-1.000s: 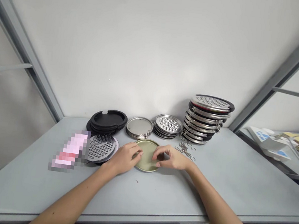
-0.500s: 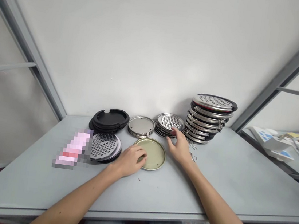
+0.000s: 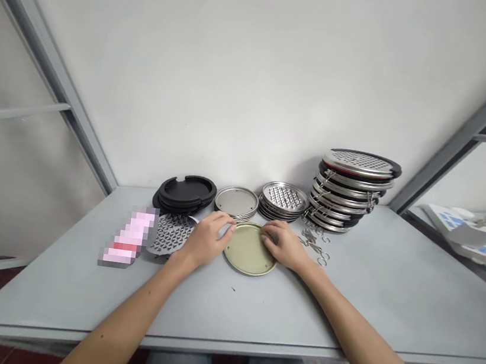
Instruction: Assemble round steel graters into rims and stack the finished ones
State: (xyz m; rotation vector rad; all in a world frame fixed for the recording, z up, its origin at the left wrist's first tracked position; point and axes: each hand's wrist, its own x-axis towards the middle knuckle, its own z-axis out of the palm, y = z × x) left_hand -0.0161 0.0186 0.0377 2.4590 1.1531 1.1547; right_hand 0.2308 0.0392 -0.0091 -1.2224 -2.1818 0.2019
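A shallow round metal plate (image 3: pixel 251 249), greenish-gold with a raised rim and small holes near its edge, lies on the table before me. My left hand (image 3: pixel 209 236) is at its upper left rim, thumb and fingers curved against the edge. On the opposite side, my right hand (image 3: pixel 284 246) has its bent fingers over the upper right rim. Just behind the plate is a stack of silver round plates (image 3: pixel 237 200). Beside it sits a stack of round metal graters (image 3: pixel 284 198). Small metal rings and clips (image 3: pixel 316 245) are scattered right of my right hand.
A tall stack of assembled round graters (image 3: pixel 353 190) stands at the back right. Black notched rings (image 3: pixel 188 191) are piled at the back left. Grey perforated discs (image 3: pixel 169 235) lie partly behind my left hand, near a blurred pink item (image 3: pixel 130 237). White boxes (image 3: pixel 464 235) occupy a side surface.
My right hand moved from over the plate toward the graters, then back to the plate's right rim. My left hand shifted to the upper left rim. The view turned slightly left.
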